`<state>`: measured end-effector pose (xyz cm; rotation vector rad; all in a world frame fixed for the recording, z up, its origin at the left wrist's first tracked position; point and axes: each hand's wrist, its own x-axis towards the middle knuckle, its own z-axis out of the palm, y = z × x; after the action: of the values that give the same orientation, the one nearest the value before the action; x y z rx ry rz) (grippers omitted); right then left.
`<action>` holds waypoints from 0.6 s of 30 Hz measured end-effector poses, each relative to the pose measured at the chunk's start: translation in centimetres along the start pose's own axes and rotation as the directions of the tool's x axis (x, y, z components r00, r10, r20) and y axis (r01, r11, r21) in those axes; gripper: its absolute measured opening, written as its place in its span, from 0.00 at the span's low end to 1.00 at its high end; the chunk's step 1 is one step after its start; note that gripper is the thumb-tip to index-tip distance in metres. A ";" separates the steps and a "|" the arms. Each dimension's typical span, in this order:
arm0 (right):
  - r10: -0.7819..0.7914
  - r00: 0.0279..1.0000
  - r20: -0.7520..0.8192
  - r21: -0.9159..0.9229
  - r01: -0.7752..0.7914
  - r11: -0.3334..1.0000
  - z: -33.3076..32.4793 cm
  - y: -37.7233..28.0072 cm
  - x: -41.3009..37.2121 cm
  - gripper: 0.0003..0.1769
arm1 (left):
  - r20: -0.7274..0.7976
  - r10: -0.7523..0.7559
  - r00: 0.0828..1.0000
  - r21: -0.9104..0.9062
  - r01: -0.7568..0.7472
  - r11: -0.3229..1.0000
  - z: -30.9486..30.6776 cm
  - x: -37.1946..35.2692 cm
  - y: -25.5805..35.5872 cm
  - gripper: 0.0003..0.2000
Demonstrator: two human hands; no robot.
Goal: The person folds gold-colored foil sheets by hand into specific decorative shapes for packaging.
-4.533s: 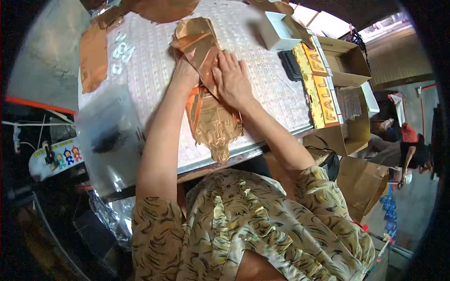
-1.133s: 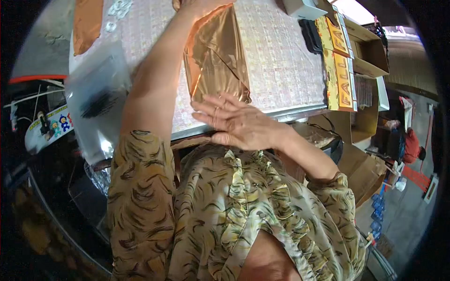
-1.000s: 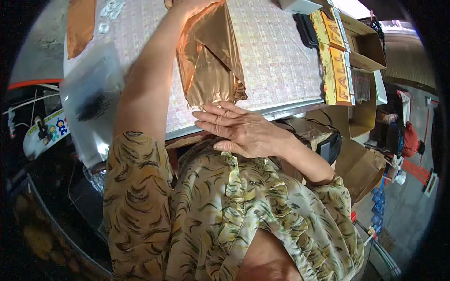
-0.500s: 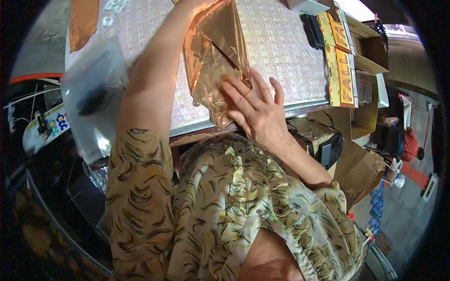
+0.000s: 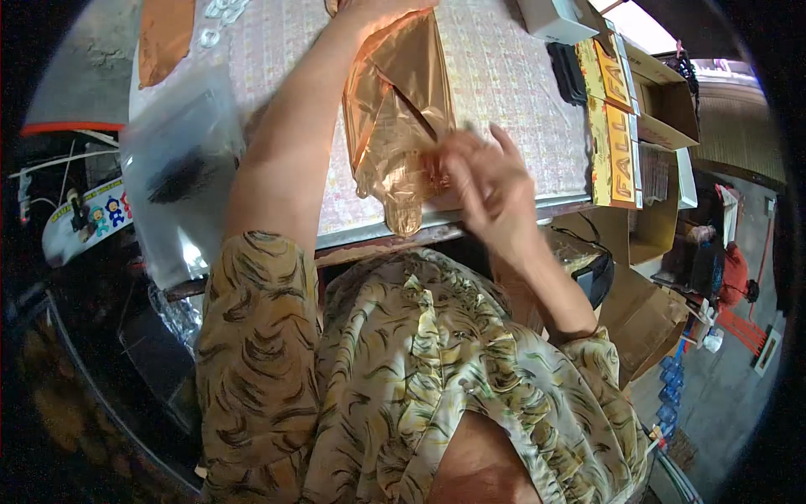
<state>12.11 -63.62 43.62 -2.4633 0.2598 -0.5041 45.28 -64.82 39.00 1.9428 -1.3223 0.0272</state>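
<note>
A deflated copper foil balloon (image 5: 395,109) lies folded lengthwise on the patterned table (image 5: 512,84), its narrow neck hanging over the near edge. My left hand (image 5: 378,10), mostly cut off by the top of the picture, grips the balloon's far end. My right hand (image 5: 495,185) is blurred at the balloon's lower right corner, its fingers curled on the crumpled foil edge there.
A clear plastic bag (image 5: 180,168) with something dark inside lies at the left. Another copper foil piece (image 5: 164,34) is at the far left. A white box (image 5: 558,15), a black object (image 5: 569,71), yellow "FALL" cards (image 5: 620,160) and cardboard boxes (image 5: 663,92) stand at the right. A person in red (image 5: 735,269) is far right.
My right hand went from below the table edge up onto the balloon, pressed flat, and now curls on its right corner. The balloon's neck has unfolded over the edge.
</note>
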 end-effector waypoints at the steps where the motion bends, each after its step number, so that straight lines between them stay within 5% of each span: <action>1: 0.173 0.983 0.061 0.102 -0.179 0.979 -1.3 -1.1 1.9 0.17 | -0.011 0.006 1.000 0.043 -0.005 0.999 0.0 -0.3 0.1 0.19; 2: 0.289 0.957 -0.031 0.317 -0.265 0.911 -0.8 -0.9 3.5 0.19 | -0.005 -0.005 1.000 0.039 0.005 0.999 -0.1 -0.6 0.2 0.19; 6: -0.057 0.985 -0.164 0.203 0.090 0.975 3.6 2.4 10.9 0.31 | -0.043 -0.066 0.997 0.113 0.070 0.991 -0.6 -0.8 1.7 0.19; 7: -0.053 0.985 -0.162 0.205 0.087 0.975 5.2 3.7 11.8 0.31 | -0.040 -0.067 0.997 0.113 0.072 0.991 -0.1 -0.7 1.0 0.19; 9: -0.069 0.997 -0.036 -0.314 0.054 0.948 7.8 5.5 12.8 0.36 | -0.059 0.059 0.997 0.027 -0.057 0.998 0.8 -0.1 -1.1 0.20; 18: -0.053 0.996 0.071 -0.349 0.075 0.934 7.7 5.1 11.9 0.39 | -0.017 0.043 0.999 0.140 -0.040 0.989 -0.6 -0.2 0.5 0.19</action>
<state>25.73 -67.20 38.33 -2.8389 0.2647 -0.4399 45.01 -64.41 39.65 2.0255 -1.3797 0.1638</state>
